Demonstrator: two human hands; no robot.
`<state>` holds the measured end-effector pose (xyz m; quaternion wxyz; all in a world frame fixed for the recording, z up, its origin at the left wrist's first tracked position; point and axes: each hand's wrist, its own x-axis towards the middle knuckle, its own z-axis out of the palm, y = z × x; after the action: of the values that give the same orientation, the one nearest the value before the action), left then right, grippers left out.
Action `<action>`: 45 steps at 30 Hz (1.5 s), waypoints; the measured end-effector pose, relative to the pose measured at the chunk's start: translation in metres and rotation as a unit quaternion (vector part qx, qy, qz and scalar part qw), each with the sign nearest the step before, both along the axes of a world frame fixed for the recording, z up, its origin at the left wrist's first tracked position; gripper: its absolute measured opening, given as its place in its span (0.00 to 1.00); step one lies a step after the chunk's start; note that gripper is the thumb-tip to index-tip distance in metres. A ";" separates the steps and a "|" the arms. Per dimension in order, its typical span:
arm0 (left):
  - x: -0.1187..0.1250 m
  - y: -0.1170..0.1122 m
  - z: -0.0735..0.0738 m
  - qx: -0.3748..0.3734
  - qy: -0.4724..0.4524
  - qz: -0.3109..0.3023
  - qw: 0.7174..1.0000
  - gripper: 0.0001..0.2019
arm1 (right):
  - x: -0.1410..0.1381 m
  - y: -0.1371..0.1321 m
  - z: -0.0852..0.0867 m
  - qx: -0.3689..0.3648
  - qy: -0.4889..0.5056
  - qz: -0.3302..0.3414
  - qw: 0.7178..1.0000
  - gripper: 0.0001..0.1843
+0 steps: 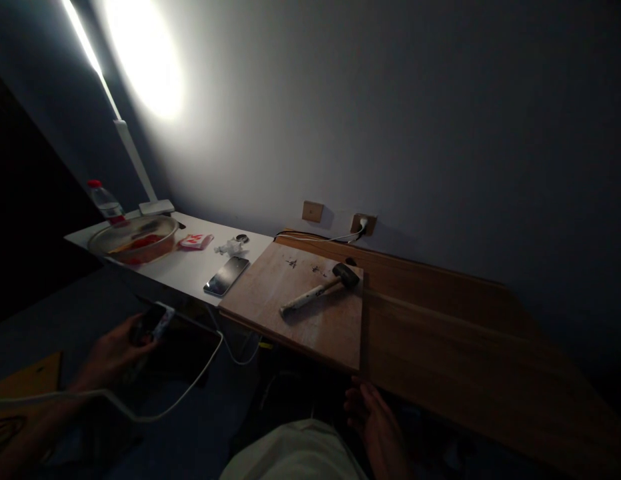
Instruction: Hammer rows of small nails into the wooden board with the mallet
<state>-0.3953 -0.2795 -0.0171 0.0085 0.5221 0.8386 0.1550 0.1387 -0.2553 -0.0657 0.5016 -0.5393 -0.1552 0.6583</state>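
Note:
My left hand [117, 347] is closed around a small dark object with a pale, shiny side [163, 320], held low in front of the white table; its kind is too dim to make out. My right hand [377, 423] hangs just below the front edge of the desk, fingers stretched out and nothing seen in it. Above it, a mallet [317, 293] with a black head and a worn pale handle lies on a wooden board [310, 340]. A smartphone [226, 276] lies left of the board on the white table [183, 280].
A plastic bowl [95, 247], a red-capped bottle [106, 200], a red-and-white packet [195, 241] and crumpled tissue [230, 247] are on the white table. A lamp [135, 160] stands behind. A white cable [195, 383] loops across the left. The brown desk [440, 347] extends right.

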 end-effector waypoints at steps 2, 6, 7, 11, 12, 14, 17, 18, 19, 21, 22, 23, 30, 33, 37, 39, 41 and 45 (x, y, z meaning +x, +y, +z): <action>0.002 0.034 0.029 -0.008 0.005 -0.011 1.000 0.35 | -0.004 0.003 0.002 -0.006 -0.004 -0.006 1.000 0.33; 0.018 0.094 0.072 -0.038 0.060 -0.068 0.995 0.33 | -0.008 0.006 0.001 -0.022 -0.015 -0.046 0.999 0.36; 0.022 0.106 0.078 -0.048 0.076 -0.079 0.993 0.32 | -0.009 0.006 0.000 -0.030 -0.018 -0.055 0.998 0.36; 0.031 0.147 0.085 -0.091 0.088 -0.082 0.989 0.33 | -0.008 0.007 -0.007 -0.048 -0.039 -0.075 0.995 0.37; 0.033 0.155 0.084 -0.100 0.083 -0.076 0.989 0.34 | -0.007 0.007 -0.007 -0.042 -0.053 -0.071 0.995 0.37; 0.035 0.167 0.082 -0.125 0.074 -0.066 0.987 0.33 | -0.003 0.006 -0.008 -0.010 -0.106 -0.035 0.994 0.35; 0.037 0.178 0.078 -0.170 0.065 -0.049 0.982 0.33 | 0.003 0.004 -0.004 0.072 -0.241 0.037 0.967 0.35; 0.038 0.180 0.076 -0.182 0.059 -0.043 0.981 0.34 | 0.005 0.005 -0.003 0.104 -0.289 0.049 0.950 0.35; 0.038 0.182 0.074 -0.190 0.053 -0.039 0.980 0.35 | 0.006 0.005 0.000 0.136 -0.332 0.056 0.932 0.34; 0.039 0.183 0.071 -0.197 0.042 -0.033 0.979 0.37 | 0.008 0.010 0.004 0.191 -0.404 0.064 0.892 0.31; 0.039 0.183 0.069 -0.198 0.042 -0.033 0.979 0.37 | 0.007 0.013 0.007 0.214 -0.432 0.069 0.873 0.29; 0.040 0.181 0.068 -0.199 0.046 -0.030 0.978 0.37 | 0.007 0.017 0.009 0.233 -0.455 0.075 0.856 0.28; 0.054 0.105 0.046 0.047 0.021 0.024 0.998 0.31 | -0.001 0.035 0.015 0.418 -0.581 0.120 0.688 0.13; 0.056 0.037 0.000 0.116 -0.046 0.081 0.989 0.22 | -0.001 0.036 0.012 0.465 -0.631 0.153 0.602 0.17; 0.066 -0.045 -0.067 0.053 -0.166 -0.035 0.984 0.19 | -0.001 0.038 0.009 0.463 -0.692 0.187 0.521 0.20; 0.083 -0.065 -0.084 0.008 -0.217 -0.130 0.967 0.21 | -0.002 0.040 0.008 0.452 -0.714 0.191 0.500 0.18; 0.110 -0.069 -0.085 -0.001 -0.210 -0.244 0.947 0.18 | -0.003 0.042 0.007 0.444 -0.725 0.187 0.491 0.16; 0.179 -0.045 -0.055 0.052 -0.098 -0.432 0.895 0.12 | -0.006 0.046 0.004 0.442 -0.732 0.183 0.485 0.12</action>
<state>-0.2165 -0.3245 -0.0723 0.1295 0.8149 0.5161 0.2297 0.1327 -0.2091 -0.0617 0.2475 -0.4937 -0.8320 -0.0518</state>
